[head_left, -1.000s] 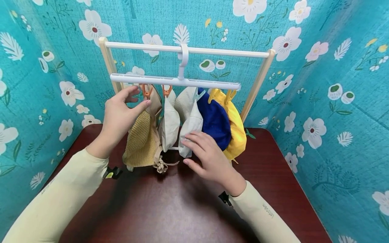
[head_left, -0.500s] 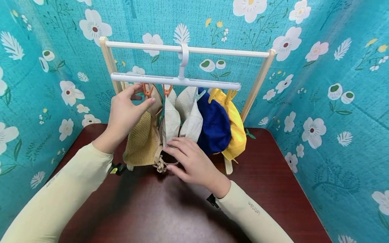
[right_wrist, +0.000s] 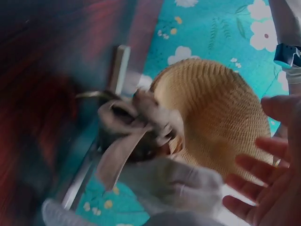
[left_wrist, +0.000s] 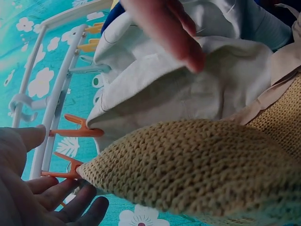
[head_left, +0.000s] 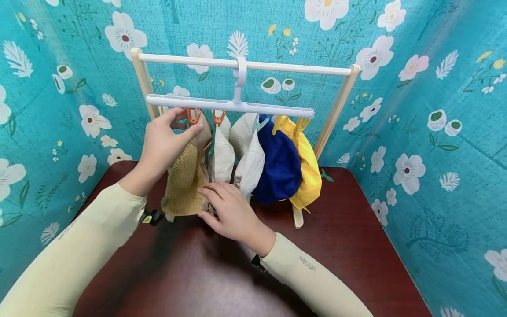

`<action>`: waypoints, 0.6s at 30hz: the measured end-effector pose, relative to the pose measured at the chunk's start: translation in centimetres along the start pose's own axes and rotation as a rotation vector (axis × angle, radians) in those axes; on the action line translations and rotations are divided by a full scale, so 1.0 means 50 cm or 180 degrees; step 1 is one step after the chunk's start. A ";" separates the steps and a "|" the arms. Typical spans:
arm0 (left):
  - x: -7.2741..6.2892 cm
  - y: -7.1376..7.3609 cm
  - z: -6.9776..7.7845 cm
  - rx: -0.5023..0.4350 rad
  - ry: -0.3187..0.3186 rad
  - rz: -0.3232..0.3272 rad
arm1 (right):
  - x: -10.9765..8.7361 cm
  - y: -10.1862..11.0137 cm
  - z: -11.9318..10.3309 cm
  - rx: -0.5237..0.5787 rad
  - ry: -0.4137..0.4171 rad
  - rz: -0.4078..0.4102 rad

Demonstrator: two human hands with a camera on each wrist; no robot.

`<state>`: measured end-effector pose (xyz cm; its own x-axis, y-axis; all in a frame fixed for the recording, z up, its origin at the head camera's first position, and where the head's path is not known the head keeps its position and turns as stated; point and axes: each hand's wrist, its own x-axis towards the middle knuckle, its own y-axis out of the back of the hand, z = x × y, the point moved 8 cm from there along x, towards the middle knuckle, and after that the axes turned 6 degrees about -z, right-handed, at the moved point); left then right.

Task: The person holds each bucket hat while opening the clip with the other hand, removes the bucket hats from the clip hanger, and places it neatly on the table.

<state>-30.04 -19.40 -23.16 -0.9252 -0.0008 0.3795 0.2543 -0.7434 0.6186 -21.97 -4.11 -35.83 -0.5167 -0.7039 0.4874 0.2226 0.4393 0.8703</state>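
Observation:
My left hand [head_left: 164,138] is raised at the left end of a white clip hanger [head_left: 269,108]. Its thumb and fingers are spread around an orange clip [head_left: 192,118], which pinches a tan woven hat [head_left: 184,189]. In the left wrist view, straight fingers lie by that clip [left_wrist: 68,170] and the thumb is near the hanger bar. Low at the woven hat's right edge is my right hand [head_left: 233,215], fingers loosely extended and holding nothing. The right wrist view shows them beside the hat [right_wrist: 216,117], near a beige fabric bow [right_wrist: 146,122], which is blurred.
Off-white hats [head_left: 223,158], a blue hat [head_left: 279,171] and a yellow hat [head_left: 313,176] hang from the same hanger by orange, pale green and yellow clips. A wooden rack [head_left: 344,97] carries it on a dark red table [head_left: 190,273]. Floral cloth [head_left: 416,145] surrounds the table.
My right hand has moved left, from the off-white hat on the right to the woven hat's edge. The left hand has shifted slightly right, close around the orange clip.

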 end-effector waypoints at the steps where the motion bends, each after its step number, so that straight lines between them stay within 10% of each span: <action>1: -0.001 0.000 0.000 -0.0019 0.0006 -0.0020 | 0.006 -0.001 -0.001 0.0026 -0.0109 -0.0016; 18: -0.008 0.001 0.009 -0.0013 -0.0008 -0.0222 | 0.096 -0.024 -0.034 0.0503 -0.1754 -0.0389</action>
<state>-29.53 -19.14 -22.98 -0.9400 0.0528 0.3371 0.1880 -0.7442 0.6409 -23.31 -8.97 -34.42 -0.8940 -0.3791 0.2389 0.0303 0.4808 0.8763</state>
